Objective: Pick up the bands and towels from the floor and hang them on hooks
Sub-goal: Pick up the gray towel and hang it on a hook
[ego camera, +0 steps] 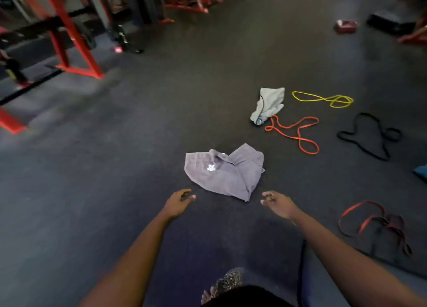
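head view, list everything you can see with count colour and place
purple-grey towel: 1, purple-grey, on floor just ahead of both hands
pale towel: 1, pale grey-green, farther off, right of centre
yellow band: 1, yellow, right of pale towel
orange band: 1, orange, by pale towel's near end
black band: 1, black, far right
dark red band: 1, dark red, near right
rack frame: 1, red, upper left
left hand: 1, empty, loosely curled
right hand: 1, empty, loosely curled

On the dark grey floor (138,168) lie a lilac-grey towel (225,175), a pale grey-green towel (269,103), yellow (323,99), orange (298,131), black (369,136) and dark red bands (374,221), near red frames (69,36).
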### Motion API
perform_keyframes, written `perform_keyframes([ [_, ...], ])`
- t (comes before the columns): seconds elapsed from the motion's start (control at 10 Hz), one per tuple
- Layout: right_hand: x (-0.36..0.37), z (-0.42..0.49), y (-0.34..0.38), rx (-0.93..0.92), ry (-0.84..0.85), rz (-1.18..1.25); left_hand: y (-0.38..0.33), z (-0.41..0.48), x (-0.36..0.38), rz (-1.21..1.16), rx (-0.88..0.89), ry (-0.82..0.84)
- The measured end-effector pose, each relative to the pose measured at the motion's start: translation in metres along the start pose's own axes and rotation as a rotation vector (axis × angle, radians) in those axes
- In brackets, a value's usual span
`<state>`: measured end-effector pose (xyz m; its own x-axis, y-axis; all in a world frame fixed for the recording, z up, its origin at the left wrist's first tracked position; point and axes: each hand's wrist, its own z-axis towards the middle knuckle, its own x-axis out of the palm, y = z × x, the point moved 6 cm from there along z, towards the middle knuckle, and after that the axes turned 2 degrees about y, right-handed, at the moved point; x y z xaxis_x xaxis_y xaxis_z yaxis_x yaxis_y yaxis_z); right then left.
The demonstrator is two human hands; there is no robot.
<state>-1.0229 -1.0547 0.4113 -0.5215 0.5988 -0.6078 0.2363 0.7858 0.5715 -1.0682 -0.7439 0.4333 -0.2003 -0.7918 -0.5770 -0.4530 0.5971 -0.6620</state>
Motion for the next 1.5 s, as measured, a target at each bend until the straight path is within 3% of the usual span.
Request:
perform_keyframes([
  [0.1,-0.014,0.048,0.021,0.058,-0.027,0.035,-0.036,0.082,-0.032,0.083,0.066,0.065],
  [0.3,-0.011,0.176,0.073,0.106,-0.007,0.090,-0.039,0.229,-0.078,0.100,0.049,0.157],
  [0.6,-0.008,0.403,0.194,0.094,0.098,0.071,0.008,0.410,-0.145,0.026,-0.133,0.073],
  [0.7,0.036,0.509,0.180,0.230,0.152,0.108,0.063,0.506,-0.115,0.066,-0.154,0.129],
  [0.9,0.184,0.665,0.012,0.506,0.338,0.036,0.176,0.671,0.014,0.090,-0.153,0.322],
  [1.0,0.212,0.718,-0.052,0.525,0.256,0.064,0.203,0.727,0.071,0.141,-0.060,0.374],
  [1.1,0.214,0.763,-0.119,0.624,-0.082,0.130,0.213,0.777,0.134,0.188,0.085,0.414],
  [1.2,0.230,0.765,-0.149,0.764,-0.235,0.097,0.209,0.794,0.167,0.191,0.170,0.443],
  [1.3,0.261,0.749,-0.120,0.633,-0.023,-0.070,0.183,0.785,0.179,0.233,0.233,0.500],
  [1.4,0.250,0.724,-0.080,0.473,0.071,-0.022,0.154,0.762,0.166,0.290,0.287,0.560],
  [1.5,0.159,0.665,-0.005,0.320,0.078,0.006,0.062,0.715,0.111,0.434,0.433,0.603],
])
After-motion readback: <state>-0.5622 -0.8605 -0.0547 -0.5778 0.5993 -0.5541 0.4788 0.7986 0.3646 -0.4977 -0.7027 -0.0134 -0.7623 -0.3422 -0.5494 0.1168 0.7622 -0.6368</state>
